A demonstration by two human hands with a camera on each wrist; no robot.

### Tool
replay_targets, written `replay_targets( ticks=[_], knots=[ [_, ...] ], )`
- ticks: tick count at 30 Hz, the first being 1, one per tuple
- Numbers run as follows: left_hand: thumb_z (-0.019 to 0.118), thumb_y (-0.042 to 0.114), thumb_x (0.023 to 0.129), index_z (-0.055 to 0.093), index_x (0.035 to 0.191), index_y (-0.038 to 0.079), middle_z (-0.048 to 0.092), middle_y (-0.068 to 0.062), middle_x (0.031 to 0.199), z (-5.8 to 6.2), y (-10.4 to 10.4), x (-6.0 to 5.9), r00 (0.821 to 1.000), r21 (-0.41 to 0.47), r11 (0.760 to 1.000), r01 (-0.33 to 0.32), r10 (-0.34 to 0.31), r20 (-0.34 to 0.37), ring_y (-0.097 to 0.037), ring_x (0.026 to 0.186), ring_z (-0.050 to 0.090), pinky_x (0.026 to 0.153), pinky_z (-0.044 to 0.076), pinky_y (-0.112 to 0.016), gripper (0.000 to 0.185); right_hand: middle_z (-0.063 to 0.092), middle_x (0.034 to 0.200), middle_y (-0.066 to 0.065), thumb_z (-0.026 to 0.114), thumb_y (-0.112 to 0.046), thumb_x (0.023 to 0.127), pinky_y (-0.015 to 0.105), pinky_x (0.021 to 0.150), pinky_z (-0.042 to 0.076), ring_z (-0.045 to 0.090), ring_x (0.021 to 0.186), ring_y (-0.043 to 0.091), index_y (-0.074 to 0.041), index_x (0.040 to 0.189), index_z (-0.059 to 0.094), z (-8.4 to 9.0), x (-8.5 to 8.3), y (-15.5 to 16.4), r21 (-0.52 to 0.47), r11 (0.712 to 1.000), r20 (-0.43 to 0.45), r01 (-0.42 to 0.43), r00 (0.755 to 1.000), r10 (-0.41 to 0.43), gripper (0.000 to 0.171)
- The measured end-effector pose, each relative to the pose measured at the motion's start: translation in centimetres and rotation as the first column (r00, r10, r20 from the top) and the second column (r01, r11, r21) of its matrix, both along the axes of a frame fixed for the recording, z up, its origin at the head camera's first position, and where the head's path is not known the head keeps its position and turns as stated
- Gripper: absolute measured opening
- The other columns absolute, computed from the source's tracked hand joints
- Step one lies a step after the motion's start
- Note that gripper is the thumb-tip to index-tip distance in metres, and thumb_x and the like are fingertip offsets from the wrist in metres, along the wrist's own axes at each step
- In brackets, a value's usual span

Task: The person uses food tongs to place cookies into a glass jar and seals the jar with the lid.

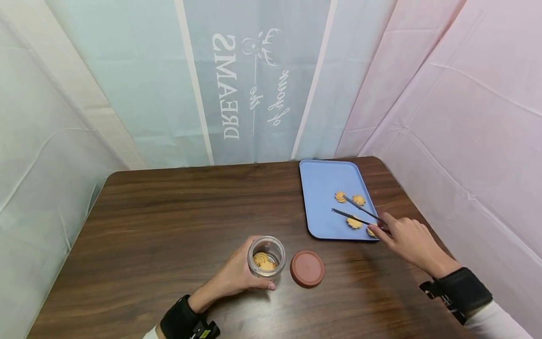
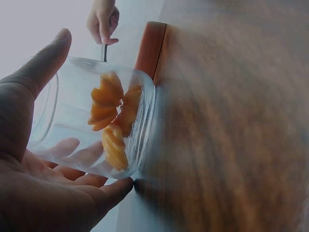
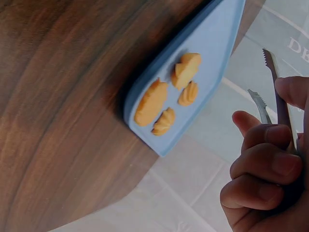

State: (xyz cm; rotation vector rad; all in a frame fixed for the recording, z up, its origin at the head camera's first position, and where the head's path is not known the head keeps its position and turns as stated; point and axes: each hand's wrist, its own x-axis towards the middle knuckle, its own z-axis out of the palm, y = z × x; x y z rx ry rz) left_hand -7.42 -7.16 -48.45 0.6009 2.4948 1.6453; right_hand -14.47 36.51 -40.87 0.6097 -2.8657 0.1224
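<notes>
My left hand (image 1: pixel 237 277) grips a clear glass jar (image 2: pixel 67 96), thumb on one side and fingers round the other. The jar stands open-topped, with a few ridged piped cookies (image 2: pixel 106 99) at its bottom. In my right hand (image 1: pixel 408 239) is a pair of dark metal tongs (image 3: pixel 281 104) with serrated tips. The tongs are spread apart above a blue tray (image 1: pixel 322 183), and nothing sits between their tips. Several cookies (image 3: pixel 150 102) lie on the tray's near right part, partly overlapped by the tongs in the head view.
A round reddish-brown lid (image 1: pixel 306 268) lies flat on the wooden table (image 1: pixel 190 207), just right of the jar. The tray is near the table's far right corner. Printed cloth curtains (image 1: pixel 254 94) hang behind the table and along both sides.
</notes>
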Motion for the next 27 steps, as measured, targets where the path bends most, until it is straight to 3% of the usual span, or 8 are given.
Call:
replay_targets(
  ticks=[8,27],
  knots=[
    [0.105,0.036,0.063,0.051,0.144,0.014,0.067,-0.008,0.136,0.1,0.1,-0.1,1.0,0.011,1.0,0.008,-0.008,-0.001,-0.029,0.123,0.064,0.108,0.048,-0.044,0.1,0.052,0.057,-0.005,0.07,-0.04,0.102,0.032,0.045,0.032,0.042,0.048,0.012,-0.002,0.105,0.069,-0.6,0.2,0.6,-0.002,0.998,0.079,0.065,0.995,-0.065,0.038],
    [0.105,0.034,0.063,0.052,0.144,0.014,0.067,-0.008,0.135,-0.1,0.1,0.0,1.0,0.01,1.0,0.008,-0.008,-0.014,-0.029,0.123,0.064,0.108,0.049,-0.046,0.099,0.055,0.062,-0.001,0.064,-0.044,0.106,0.036,0.047,0.037,0.048,0.053,0.016,0.0,0.106,0.069,-2.8,0.6,2.7,0.039,0.99,0.158,0.135,0.978,-0.139,0.044]
  ],
)
